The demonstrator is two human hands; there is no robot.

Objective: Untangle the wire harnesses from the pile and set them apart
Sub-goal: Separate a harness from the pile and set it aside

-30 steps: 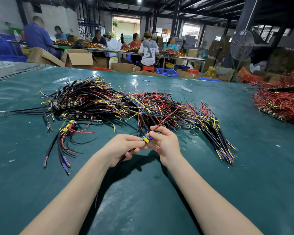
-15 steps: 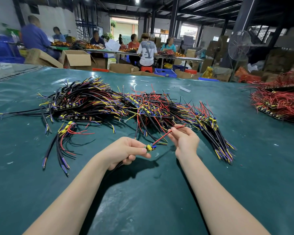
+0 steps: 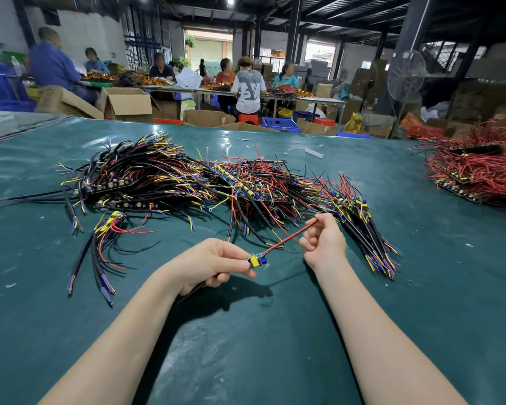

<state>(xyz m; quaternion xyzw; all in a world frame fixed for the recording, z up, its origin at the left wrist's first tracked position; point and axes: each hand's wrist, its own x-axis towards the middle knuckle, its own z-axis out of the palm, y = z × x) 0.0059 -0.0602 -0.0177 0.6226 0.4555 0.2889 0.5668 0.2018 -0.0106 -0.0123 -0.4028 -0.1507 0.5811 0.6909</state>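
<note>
**Table** (image 3: pixel 421 331): one, under a green mat. The near and side edges are cut off by the frame.

**Pile** (image 3: pixel 187 182): one, across the middle of the table, made of black, red, yellow and purple leads crossing one another. Single harnesses inside it cannot be counted. Several dark component strips lie partly buried in it.

**Red heap** (image 3: pixel 476 173): one, at the table's far right, well apart from the pile. The right edge of the frame cuts it off.

**Bundles:** two.
- The left bundle (image 3: pixel 100 252) lies just in front of the pile's left end.
- The right bundle (image 3: pixel 371 238) trails from the pile's right end, with its top just beside the right hand.

**Workers** (image 3: pixel 247 89): seemingly six, seated at far tables and blurred.

**Fan** (image 3: pixel 406 74): one, in the background on the right. Its base is hidden behind boxes.

**Hands:** two, on bare forearms that enter from the bottom edge.
- The left hand (image 3: pixel 208 263) pinches the board between thumb and fingertips. Its lower fingers curl over a black cable (image 3: pixel 192 290), which is mostly hidden under the palm and wrist.
- The right hand (image 3: pixel 323 241) has curled fingers and pinches the far end of the red wire.

**Harness** (image 3: pixel 278 244): one, held above the mat between the hands, just in front of the pile.

**Red wire** (image 3: pixel 292 235): one, stretched straight from the board up to the right hand.

**Board** (image 3: pixel 256 260): one, small, with yellow and blue parts. Finer detail is too small to make out.
</note>
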